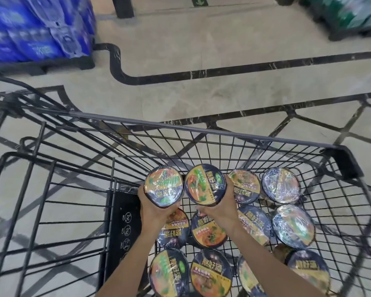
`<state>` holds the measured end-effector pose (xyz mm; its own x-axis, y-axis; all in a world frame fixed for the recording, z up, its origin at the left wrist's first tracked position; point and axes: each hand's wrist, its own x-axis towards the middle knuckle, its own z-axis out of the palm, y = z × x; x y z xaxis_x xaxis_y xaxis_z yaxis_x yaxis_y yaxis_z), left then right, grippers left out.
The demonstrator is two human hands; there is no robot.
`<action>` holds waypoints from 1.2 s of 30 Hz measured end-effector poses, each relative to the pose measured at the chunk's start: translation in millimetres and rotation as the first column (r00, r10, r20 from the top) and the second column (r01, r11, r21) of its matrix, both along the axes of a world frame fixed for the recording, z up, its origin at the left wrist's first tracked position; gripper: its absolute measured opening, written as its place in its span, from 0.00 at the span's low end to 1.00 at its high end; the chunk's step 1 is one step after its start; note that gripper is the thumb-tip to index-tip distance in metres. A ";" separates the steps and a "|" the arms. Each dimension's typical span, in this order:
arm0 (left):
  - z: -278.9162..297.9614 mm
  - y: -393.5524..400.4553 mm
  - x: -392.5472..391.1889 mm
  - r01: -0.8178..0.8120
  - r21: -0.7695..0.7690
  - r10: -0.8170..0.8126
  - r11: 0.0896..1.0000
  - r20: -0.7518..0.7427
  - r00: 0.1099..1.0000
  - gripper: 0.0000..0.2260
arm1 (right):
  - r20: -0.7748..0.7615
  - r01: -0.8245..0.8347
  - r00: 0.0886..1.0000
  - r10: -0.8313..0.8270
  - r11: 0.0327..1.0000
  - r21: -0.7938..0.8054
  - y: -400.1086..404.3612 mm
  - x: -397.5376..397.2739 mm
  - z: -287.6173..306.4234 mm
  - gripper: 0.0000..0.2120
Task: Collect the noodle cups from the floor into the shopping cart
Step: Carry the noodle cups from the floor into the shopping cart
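Pale stone floor (201, 50) with dark marble lines fills the shop aisle, and a black wire shopping cart (234, 133) stands on it, seen from above. Far back on the left sits a stack of blue plastic-wrapped packs (36, 28) on a dark pallet, and far back on the right is a blurry stack of green packs (347, 11). Two bare arms reach down into the cart basket. The left hand (152, 211) curls its fingers around a round noodle cup with a dark rim and a shiny orange and green lid (164, 186), holding it up above the basket floor. The right hand (219, 209) grips a second round noodle cup with a dark rim and orange lid (205, 187) the same way. The two held cups are side by side and almost touching. Under and around the hands, many more of the same dark round noodle cups (291, 226) lie in rows on the wire bottom of the basket, lids facing up, close together. Just left of the basket is the folded black child-seat flap with white warning marks (124, 228). The cups near the bottom edge are partly cut off from view.
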<state>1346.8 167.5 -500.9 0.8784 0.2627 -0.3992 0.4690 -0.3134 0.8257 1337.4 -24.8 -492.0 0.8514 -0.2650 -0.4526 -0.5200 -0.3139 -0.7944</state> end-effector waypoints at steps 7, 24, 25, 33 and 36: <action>34.6 -2.1 5.7 0.127 0.135 -0.124 0.983 -0.035 0.992 0.55 | 0.038 -0.111 0.993 0.114 0.991 -0.075 -5.5 -3.5 35.9 0.55; 256.6 -82.3 40.6 0.321 0.946 -0.982 -0.053 -0.109 0.157 0.27 | -0.015 -0.385 0.746 0.665 0.413 -0.826 -117.1 -47.7 253.9 0.32; 264.4 -92.6 40.1 0.278 0.958 -0.987 -0.075 -0.110 0.113 0.27 | -0.011 -0.356 0.760 0.649 0.403 -0.843 -126.4 -58.4 263.4 0.31; 310.4 -214.6 2.2 0.112 0.983 -0.959 -0.144 -0.110 -0.261 0.26 | -0.025 -0.138 0.946 0.325 0.331 -0.933 -203.0 -212.2 307.8 0.28; 324.0 -272.1 -45.7 0.112 0.988 -0.887 -0.109 -0.047 -0.459 0.27 | -0.029 -0.073 0.989 0.148 0.301 -0.951 -216.6 -298.0 324.9 0.27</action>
